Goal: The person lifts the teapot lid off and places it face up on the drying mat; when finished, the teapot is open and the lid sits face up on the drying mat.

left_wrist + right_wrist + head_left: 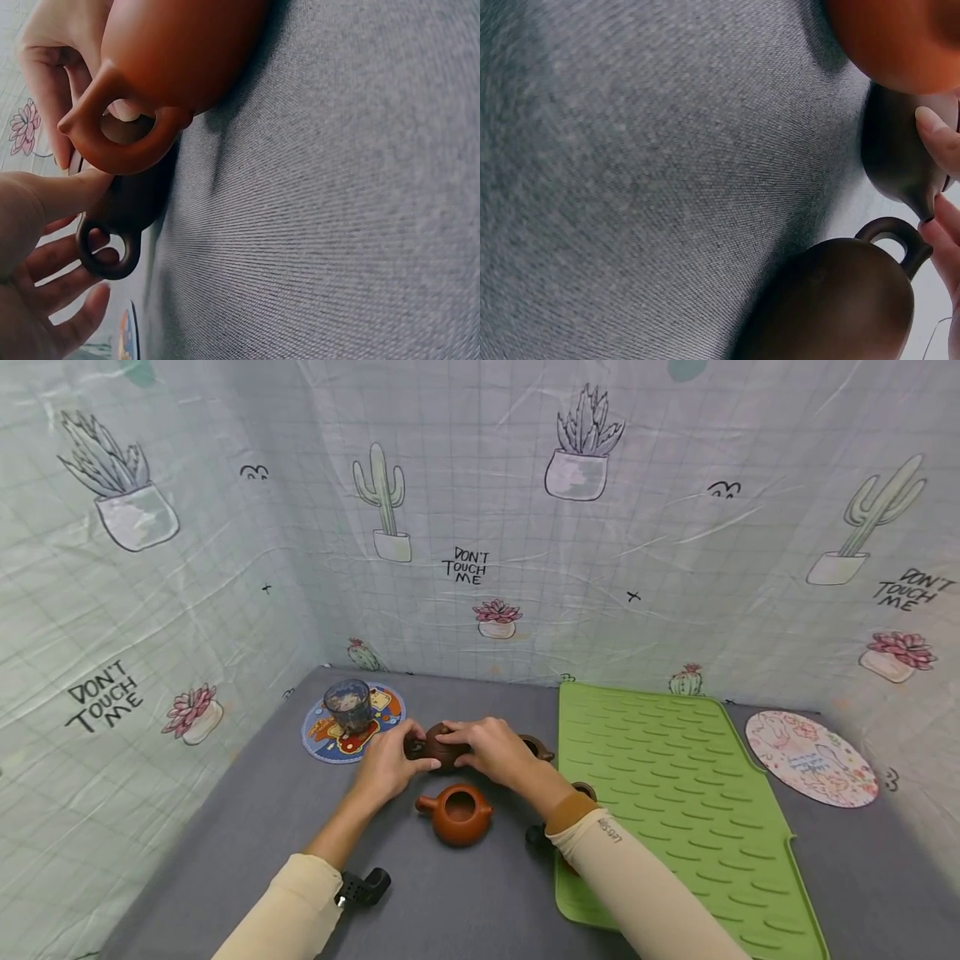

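A dark brown teapot (446, 755) stands on the grey cloth between both hands. My left hand (386, 764) holds it at the handle side, thumb against the pot and fingers spread behind the ring handle (130, 255) in the left wrist view. From the spout side my right hand (491, 750) grips it, the thumb lying on the body (900, 142) in the right wrist view and other fingers over the top. Nearer to me sits an orange-brown teapot (462, 835), lidless, its handle towards the left. Another dark teapot (546, 755) is partly hidden behind my right hand.
At the back left a clear glass (348, 708) stands on a round blue patterned mat (318, 747). A green ridged mat (667, 793) covers the right side; a pot rim (583, 791) shows beside my right forearm. Further right lies a round floral mat (813, 760).
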The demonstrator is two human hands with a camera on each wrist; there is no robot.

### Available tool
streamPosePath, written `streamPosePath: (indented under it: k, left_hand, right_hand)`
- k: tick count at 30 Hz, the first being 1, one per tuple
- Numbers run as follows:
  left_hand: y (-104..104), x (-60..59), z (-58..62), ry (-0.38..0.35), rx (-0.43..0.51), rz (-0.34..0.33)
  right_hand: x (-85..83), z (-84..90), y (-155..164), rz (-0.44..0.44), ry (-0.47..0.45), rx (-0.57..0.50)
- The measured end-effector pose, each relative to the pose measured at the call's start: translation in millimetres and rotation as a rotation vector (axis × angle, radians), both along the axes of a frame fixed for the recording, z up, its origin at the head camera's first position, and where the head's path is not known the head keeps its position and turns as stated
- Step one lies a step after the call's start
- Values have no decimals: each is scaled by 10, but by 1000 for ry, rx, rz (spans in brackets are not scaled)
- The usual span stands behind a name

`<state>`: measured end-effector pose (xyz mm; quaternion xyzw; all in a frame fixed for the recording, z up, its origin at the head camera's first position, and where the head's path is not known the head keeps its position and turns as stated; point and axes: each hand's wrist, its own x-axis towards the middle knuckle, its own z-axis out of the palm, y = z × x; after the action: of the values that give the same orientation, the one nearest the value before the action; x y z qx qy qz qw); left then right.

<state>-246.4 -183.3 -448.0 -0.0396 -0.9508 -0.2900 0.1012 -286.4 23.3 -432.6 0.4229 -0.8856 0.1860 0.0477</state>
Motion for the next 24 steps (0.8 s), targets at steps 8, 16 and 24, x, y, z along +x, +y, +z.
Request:
streamPosePath:
  k: [8,16,24]
  left_hand:
    - [-35,-23,-23,-3,23,-4]
    - [-42,-5,17,-18,35,-15]
    - [-60,8,-9,5,63,-52]
  right_hand:
    - [-8,35,-5,2,-2,16]
    - [-18,29,7,-17,-48,-83]
    - [-41,20,40,-6,-36,-184]
